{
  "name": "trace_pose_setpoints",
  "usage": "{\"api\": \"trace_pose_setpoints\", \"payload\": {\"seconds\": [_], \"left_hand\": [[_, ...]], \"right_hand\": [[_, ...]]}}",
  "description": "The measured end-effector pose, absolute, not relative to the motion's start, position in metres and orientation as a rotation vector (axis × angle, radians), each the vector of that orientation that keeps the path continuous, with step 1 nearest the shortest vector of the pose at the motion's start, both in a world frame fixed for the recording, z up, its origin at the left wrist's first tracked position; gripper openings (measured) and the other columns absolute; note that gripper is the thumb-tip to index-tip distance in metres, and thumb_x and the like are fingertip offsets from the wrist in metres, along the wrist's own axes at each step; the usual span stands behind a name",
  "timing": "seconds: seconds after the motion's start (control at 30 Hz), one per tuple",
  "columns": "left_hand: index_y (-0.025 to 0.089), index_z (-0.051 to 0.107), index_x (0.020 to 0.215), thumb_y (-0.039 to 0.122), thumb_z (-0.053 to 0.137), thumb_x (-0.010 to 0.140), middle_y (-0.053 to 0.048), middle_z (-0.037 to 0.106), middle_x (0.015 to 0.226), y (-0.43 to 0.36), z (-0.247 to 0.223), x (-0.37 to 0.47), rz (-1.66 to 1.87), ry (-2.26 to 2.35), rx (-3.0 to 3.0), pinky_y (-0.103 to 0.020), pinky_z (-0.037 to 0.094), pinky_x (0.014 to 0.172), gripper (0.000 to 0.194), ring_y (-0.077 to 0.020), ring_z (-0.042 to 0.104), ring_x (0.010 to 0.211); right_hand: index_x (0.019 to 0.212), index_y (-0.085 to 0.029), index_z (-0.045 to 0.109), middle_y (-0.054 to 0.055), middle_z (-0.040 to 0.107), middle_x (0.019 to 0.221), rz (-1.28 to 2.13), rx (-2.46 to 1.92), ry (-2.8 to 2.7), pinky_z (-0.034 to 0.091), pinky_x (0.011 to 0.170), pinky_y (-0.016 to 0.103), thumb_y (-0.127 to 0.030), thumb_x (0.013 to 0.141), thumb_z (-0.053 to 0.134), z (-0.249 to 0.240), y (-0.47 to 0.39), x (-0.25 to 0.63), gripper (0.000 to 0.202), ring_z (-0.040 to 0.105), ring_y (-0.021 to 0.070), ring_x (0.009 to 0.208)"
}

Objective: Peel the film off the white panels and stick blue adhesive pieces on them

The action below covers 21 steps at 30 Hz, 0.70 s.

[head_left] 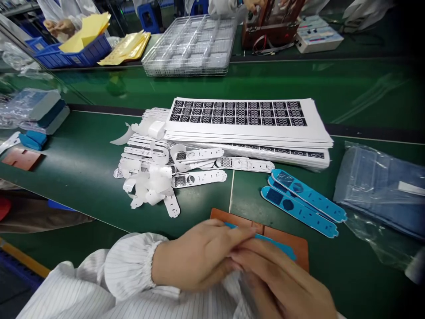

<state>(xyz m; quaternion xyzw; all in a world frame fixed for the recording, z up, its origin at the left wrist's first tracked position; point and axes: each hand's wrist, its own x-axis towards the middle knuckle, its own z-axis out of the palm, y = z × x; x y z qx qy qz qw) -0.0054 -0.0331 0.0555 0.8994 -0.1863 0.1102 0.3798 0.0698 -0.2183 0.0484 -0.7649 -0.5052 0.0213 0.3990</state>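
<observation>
A blue panel strip point(277, 246) rests on a brown fixture block point(300, 253) near the front of the bench, largely covered by my hands. My left hand point(195, 252) reaches over the strip's left part, fingers bent and pressed together. My right hand point(285, 277) meets it from the right, with its fingertips against the left fingers. What the fingertips pinch is hidden, and the lower edges of both hands are blurred. Several similar blue panel strips point(300, 201) lie stacked just beyond my right hand.
White cut-out strips point(199, 178) and curled backing scraps point(152, 188) form a pile at centre left. Behind are printed label sheets point(245, 133). A bagged blue stack point(381, 190) lies right. Across the green bench stand clear trays point(192, 46) and a blue bin point(86, 55); co-workers sit beyond.
</observation>
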Motion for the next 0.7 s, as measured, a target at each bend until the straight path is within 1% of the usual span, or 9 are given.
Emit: {"api": "trace_pose_setpoints", "payload": {"seconds": [0.07,0.13,0.23,0.3,0.37,0.4,0.47,0.57,0.7], "left_hand": [[0.013,0.03,0.135,0.013,0.026,0.093,-0.003,0.059,0.08,-0.018,0.057,-0.011,0.423,-0.381,2.444,-0.026,0.047,0.077,0.042,-0.0136,0.056,0.074],[0.018,0.03,0.136,0.006,0.031,0.09,-0.002,0.056,0.078,0.01,0.058,-0.015,0.615,-0.164,2.665,-0.026,0.047,0.073,0.048,-0.0145,0.055,0.077],[0.02,0.027,0.141,0.036,0.057,0.085,-0.016,0.055,0.113,0.059,0.06,-0.017,0.79,0.072,3.121,-0.056,0.036,0.095,0.065,-0.0314,0.052,0.106],[0.023,0.017,0.144,0.05,0.066,0.076,-0.025,0.02,0.147,0.079,0.063,-0.018,0.825,0.139,3.244,-0.07,0.02,0.099,0.089,-0.0477,0.026,0.131],[0.033,0.016,0.143,0.051,0.071,0.07,-0.014,-0.006,0.155,0.085,0.067,-0.023,0.802,-0.047,3.253,-0.071,0.014,0.103,0.093,-0.0482,0.007,0.137],[0.037,0.023,0.14,0.047,0.071,0.071,-0.008,-0.006,0.156,0.082,0.068,-0.026,0.716,-0.186,3.265,-0.07,0.014,0.104,0.085,-0.0455,0.006,0.139],[0.04,0.04,0.131,0.036,0.069,0.077,0.002,0.013,0.155,0.074,0.068,-0.033,0.412,-0.382,3.319,-0.07,0.013,0.106,0.061,-0.0408,0.013,0.139],[0.037,0.055,0.12,0.027,0.071,0.075,0.002,0.037,0.146,0.066,0.059,-0.041,0.025,-0.32,3.373,-0.076,0.013,0.101,0.049,-0.0429,0.025,0.133],[0.036,0.062,0.109,0.024,0.071,0.075,0.001,0.044,0.142,0.075,0.042,-0.04,-0.017,-0.243,3.329,-0.078,0.02,0.096,0.037,-0.0451,0.029,0.131]], "right_hand": [[0.104,-0.025,0.056,0.001,0.066,0.103,0.055,-1.863,-1.245,0.05,0.081,0.012,-0.017,0.093,0.04,0.053,-0.2,0.064,0.02,0.064,0.0085,0.095],[0.099,-0.025,0.057,0.001,0.065,0.104,0.046,-1.838,-1.161,0.051,0.081,0.013,-0.014,0.09,0.043,0.055,-0.191,0.061,0.02,0.063,0.0097,0.097],[0.092,-0.025,0.06,0.001,0.066,0.096,0.096,-1.799,-1.107,0.053,0.077,0.014,-0.012,0.089,0.044,0.049,-0.19,0.062,0.02,0.065,0.0096,0.091],[0.091,-0.024,0.061,0.001,0.066,0.095,0.167,-1.782,-1.11,0.053,0.076,0.012,-0.012,0.089,0.044,0.043,-0.193,0.063,0.021,0.065,0.0086,0.088],[0.092,-0.023,0.062,0.001,0.066,0.096,0.199,-1.788,-1.119,0.053,0.076,0.012,-0.013,0.089,0.044,0.038,-0.196,0.064,0.021,0.066,0.0087,0.087],[0.093,-0.023,0.062,0.001,0.067,0.095,0.197,-1.791,-1.12,0.053,0.076,0.013,-0.013,0.089,0.045,0.037,-0.196,0.064,0.02,0.066,0.009,0.087],[0.093,-0.023,0.062,0.001,0.068,0.092,0.188,-1.794,-1.121,0.054,0.074,0.015,-0.013,0.089,0.045,0.035,-0.197,0.064,0.02,0.066,0.0102,0.085],[0.091,-0.024,0.061,0.0,0.068,0.085,0.227,-1.778,-1.139,0.055,0.067,0.018,-0.013,0.089,0.045,0.035,-0.196,0.064,0.019,0.066,0.0115,0.078],[0.092,-0.023,0.06,0.0,0.067,0.082,0.315,-1.726,-1.2,0.055,0.066,0.021,-0.012,0.089,0.044,0.035,-0.194,0.062,0.02,0.065,0.0119,0.075]]}}
